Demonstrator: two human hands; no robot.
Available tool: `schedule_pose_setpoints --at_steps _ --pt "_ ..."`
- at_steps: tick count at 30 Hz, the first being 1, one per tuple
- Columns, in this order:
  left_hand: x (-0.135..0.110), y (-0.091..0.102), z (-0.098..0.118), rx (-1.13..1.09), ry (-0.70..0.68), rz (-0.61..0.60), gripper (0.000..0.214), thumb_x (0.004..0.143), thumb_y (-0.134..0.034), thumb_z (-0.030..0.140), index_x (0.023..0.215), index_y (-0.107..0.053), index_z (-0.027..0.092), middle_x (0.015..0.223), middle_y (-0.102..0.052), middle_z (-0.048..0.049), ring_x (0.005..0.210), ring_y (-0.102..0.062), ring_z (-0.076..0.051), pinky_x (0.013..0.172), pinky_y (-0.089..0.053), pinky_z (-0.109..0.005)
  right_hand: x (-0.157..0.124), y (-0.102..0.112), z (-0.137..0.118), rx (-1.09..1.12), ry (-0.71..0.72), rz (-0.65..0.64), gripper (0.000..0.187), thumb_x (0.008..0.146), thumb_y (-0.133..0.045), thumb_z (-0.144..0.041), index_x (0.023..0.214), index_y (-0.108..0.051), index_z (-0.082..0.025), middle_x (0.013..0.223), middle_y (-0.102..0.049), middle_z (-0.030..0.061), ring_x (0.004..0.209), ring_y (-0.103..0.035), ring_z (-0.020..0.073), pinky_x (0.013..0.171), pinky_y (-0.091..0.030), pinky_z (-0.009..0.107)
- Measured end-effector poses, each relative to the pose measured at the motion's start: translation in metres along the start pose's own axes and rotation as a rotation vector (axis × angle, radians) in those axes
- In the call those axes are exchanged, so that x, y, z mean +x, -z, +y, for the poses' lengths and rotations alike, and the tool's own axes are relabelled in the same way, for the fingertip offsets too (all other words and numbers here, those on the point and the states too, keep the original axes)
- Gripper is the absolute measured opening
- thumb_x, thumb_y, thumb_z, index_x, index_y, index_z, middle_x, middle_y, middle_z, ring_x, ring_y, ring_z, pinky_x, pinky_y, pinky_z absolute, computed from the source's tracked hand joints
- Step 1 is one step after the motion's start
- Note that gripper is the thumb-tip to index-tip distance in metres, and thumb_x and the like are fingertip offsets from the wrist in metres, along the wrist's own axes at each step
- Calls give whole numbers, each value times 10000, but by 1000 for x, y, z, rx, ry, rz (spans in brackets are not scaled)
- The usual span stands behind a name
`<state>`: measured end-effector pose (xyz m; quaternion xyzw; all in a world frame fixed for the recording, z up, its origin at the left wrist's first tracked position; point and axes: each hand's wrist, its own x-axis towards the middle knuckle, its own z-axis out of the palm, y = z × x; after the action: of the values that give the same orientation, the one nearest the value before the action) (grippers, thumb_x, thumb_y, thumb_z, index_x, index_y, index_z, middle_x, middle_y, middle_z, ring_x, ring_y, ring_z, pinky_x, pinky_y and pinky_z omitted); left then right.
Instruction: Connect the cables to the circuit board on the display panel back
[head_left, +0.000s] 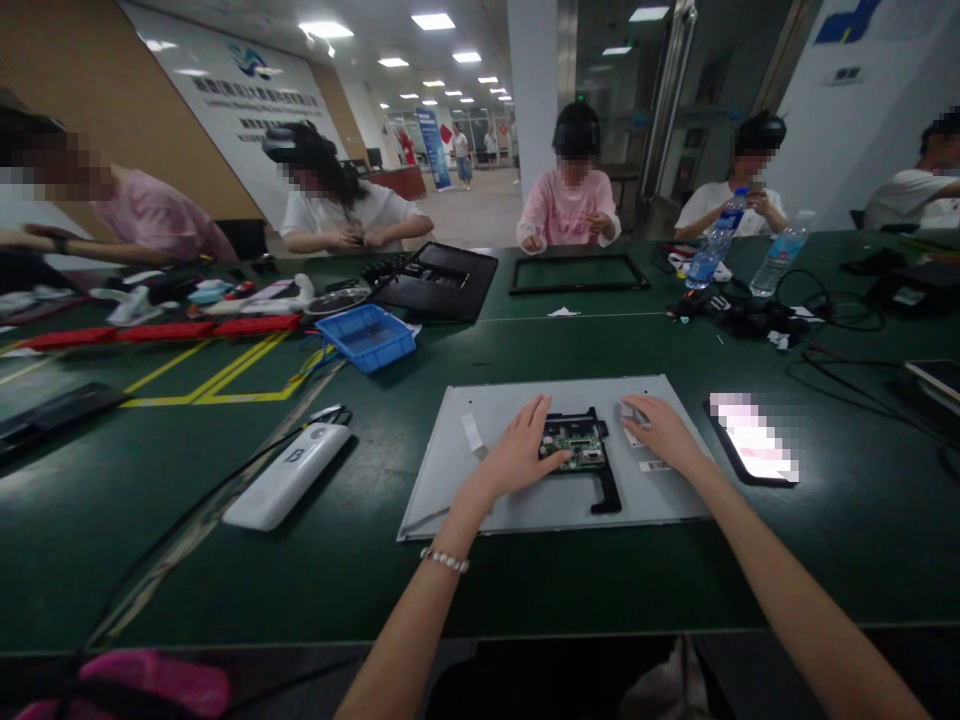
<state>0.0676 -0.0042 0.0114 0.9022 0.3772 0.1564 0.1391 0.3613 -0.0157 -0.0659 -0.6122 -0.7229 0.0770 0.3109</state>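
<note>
A flat light-grey panel (pixel 510 515) lies on the table in front of me, with pale labels on it. On its middle rests a black bracket (pixel 609 495) carrying a green circuit board (pixel 589 455). My left hand (pixel 521 445) lies over the left side of the bracket and board, fingers stretched out and thumb apart, gripping nothing. My right hand (pixel 664 432) is over the panel's right part, to the right of the bracket, beside a white label (pixel 655 466). Its fingers are loosely bent and apart, with no held object visible.
A phone (pixel 754 445) lies right of the panel. To the left are a white power bank (pixel 292 475) with a cable and a blue tray (pixel 367 338). Farther back lie a black frame (pixel 577 288), a black cover (pixel 442 285) and bottles (pixel 780 255). Several people sit opposite.
</note>
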Motion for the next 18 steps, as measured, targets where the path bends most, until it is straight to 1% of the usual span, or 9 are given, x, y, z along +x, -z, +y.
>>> schedule_pose_setpoints --at_steps 3,6,9,12,15,18 --pt "12 -4 -14 -51 -35 -94 911 800 -565 540 1461 -61 168 1515 -136 -153 1385 -170 -298 1115 -232 -437 1 -3 3 38 19 2 407 844 -528 -333 1229 -539 -202 1220 -581 97 1144 -508 231 984 -379 422" --pt "12 -5 -23 -105 -61 -137 959 766 -605 539 1464 -44 198 1525 -102 -136 1385 -175 -298 1110 -247 -451 2 0 1 41 5 0 406 845 -526 -323 1235 -536 -211 1219 -583 92 1142 -512 232 983 -382 417" --pt "7 -4 -27 -152 -58 -131 979 747 -634 515 1465 -44 209 1526 -97 -130 1382 -188 -300 1107 -261 -464 1 9 -6 -17 -27 -13 430 850 -517 -340 1257 -520 -202 1227 -575 97 1146 -507 242 975 -390 402" --pt "4 -4 -30 -187 -70 -126 985 732 -654 489 1466 -57 213 1520 -127 -130 1375 -204 -309 1107 -260 -478 -2 23 -11 -106 -107 -17 472 851 -504 -398 1279 -506 -199 1222 -570 119 1121 -519 268 938 -409 401" --pt "3 -4 -31 -210 -77 -139 996 724 -660 476 1468 -52 217 1519 -135 -129 1373 -202 -322 1112 -239 -495 -8 35 -11 -139 -174 -74 466 822 -532 -436 1214 -565 -187 1152 -599 129 1053 -554 272 900 -425 387" --pt "4 -3 -31 -220 -71 -169 1037 700 -673 494 1469 -38 212 1524 -116 -127 1378 -171 -338 1118 -211 -507 -12 40 -8 -105 -181 -169 404 776 -583 -335 1148 -602 -177 1104 -611 111 986 -581 240 872 -434 350"
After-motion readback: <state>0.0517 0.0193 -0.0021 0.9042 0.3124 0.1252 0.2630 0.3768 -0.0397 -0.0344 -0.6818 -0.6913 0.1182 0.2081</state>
